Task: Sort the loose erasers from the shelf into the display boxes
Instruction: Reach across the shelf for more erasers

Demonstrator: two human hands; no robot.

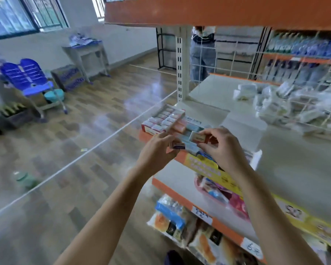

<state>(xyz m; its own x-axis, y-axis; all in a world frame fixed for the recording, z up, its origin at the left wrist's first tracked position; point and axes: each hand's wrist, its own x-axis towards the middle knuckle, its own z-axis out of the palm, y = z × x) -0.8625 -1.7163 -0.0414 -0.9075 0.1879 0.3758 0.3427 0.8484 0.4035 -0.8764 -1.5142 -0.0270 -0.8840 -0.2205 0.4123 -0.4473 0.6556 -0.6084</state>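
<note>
1. Mid-task. Left hand (157, 148) pinches one small eraser (178, 145) between thumb and fingertips, held over the shelf (294, 159) edge.
2. Right hand (221, 146) pinches a second eraser (197, 137) with thumb and curled fingers, just right of the first and above the near box (191, 145).
3. Far box (163, 120) at the shelf's left end looks full: rows of wrapped erasers packed side by side. Judged done.
4. Near box, under the hands, shows pink and blue erasers in a row; hands hide much of it, cannot tell how full.
5. Both held erasers are not yet placed; likely go into one of the boxes.
6. Loose erasers left on the shelf: cannot tell. The pile of bags (287, 104) to the right is blurred, contents unclear.
7. Judgement: partly done, at least these two left.
</note>
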